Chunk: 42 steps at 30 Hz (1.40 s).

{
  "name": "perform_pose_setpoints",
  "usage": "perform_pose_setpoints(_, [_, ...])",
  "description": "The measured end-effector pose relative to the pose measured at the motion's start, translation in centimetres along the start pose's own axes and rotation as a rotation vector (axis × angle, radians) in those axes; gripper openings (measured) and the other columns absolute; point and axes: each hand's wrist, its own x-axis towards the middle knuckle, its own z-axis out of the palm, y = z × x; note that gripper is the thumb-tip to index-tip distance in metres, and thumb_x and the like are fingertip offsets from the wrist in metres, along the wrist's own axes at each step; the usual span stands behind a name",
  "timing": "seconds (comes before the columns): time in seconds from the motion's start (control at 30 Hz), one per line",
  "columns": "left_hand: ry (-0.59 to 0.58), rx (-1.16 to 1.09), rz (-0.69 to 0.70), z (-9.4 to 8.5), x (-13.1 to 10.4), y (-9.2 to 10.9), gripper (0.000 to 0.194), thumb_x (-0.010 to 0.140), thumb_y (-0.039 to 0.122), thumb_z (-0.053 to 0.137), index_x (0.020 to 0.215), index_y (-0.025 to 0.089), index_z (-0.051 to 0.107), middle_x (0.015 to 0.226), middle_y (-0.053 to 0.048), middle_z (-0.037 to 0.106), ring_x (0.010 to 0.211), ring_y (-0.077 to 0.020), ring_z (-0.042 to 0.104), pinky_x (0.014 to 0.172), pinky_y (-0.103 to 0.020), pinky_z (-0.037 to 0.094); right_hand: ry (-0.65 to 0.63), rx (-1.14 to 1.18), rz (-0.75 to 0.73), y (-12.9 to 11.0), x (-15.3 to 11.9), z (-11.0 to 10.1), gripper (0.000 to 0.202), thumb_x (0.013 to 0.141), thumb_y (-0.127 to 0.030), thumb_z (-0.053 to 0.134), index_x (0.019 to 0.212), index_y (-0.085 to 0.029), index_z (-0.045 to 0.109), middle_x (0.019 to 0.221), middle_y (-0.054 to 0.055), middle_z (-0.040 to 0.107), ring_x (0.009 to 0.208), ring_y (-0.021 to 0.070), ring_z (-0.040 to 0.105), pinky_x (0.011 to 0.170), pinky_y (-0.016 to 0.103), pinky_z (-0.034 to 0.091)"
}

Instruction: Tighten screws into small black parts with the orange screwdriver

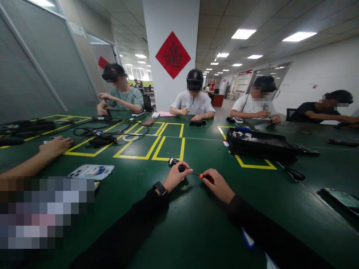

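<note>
at ten o'clock from the right hand (215,183), whose fingers are closed around an orange-collared screwdriver (201,176), a black cylinder (174,161) is gripped by the left hand (176,177), whose fingertips could be jabbed by a slipping shaft (196,174).

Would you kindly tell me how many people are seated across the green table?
4: a person in green at left, a person in a pale shirt at centre, a person in white further right, and a dark-clad person at far right. More may be hidden.

Tabletop (204,151) runs free ahead; black tray (252,151) blocks right.
</note>
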Motion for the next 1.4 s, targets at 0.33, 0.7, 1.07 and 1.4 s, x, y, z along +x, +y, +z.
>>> perform_pose_setpoints(0.33, [0.007, 0.001, 0.015, -0.01, 0.11, -0.07, 0.027, 0.065, 0.039, 0.062, 0.076, 0.015, 0.054, 0.065, 0.003, 0.052, 0.056, -0.0082, 0.047, 0.054, -0.02, 0.037, 0.0, 0.022, 0.019, 0.32, 0.18, 0.14, 0.02, 0.085, -0.025, 0.039, 0.085, -0.017, 0.057, 0.085, 0.005, 0.055, 0.083, 0.0155, 0.05, 0.077, 0.03, 0.039])
perform_pose_setpoints(0.7, [-0.004, -0.024, -0.008, 0.02, 0.05, -0.09, 0.028, 0.065, 0.039, 0.062, 0.077, 0.015, 0.054, 0.067, 0.002, 0.052, 0.056, -0.0078, 0.046, 0.055, -0.02, 0.037, 0.015, 0.057, 0.065, 0.16, -0.15, 0.11, 0.018, 0.078, -0.024, 0.05, 0.094, -0.019, 0.054, 0.093, 0.005, 0.055, 0.087, 0.0165, 0.05, 0.078, 0.031, 0.041])
perform_pose_setpoints(1.07, [-0.009, -0.016, -0.01, 0.0, 0.03, -0.24, 0.028, 0.066, 0.04, 0.061, 0.078, 0.016, 0.054, 0.064, 0.003, 0.05, 0.053, -0.0075, 0.045, 0.049, -0.019, 0.035, 0.049, 0.045, 0.055, 0.51, 0.04, 0.35, 0.014, 0.075, -0.022, 0.052, 0.089, -0.018, 0.055, 0.089, 0.004, 0.055, 0.084, 0.0162, 0.05, 0.077, 0.031, 0.04])
perform_pose_setpoints(1.4, [0.008, 0.015, 0.011, 0.04, 0.07, -0.22, 0.027, 0.064, 0.038, 0.063, 0.077, 0.016, 0.054, 0.065, 0.003, 0.051, 0.054, -0.0076, 0.045, 0.052, -0.02, 0.036, 0.051, 0.023, 0.065, 0.53, 0.24, 0.26, 0.021, 0.083, -0.024, 0.04, 0.079, -0.017, 0.06, 0.082, 0.005, 0.057, 0.08, 0.0161, 0.051, 0.075, 0.03, 0.04])
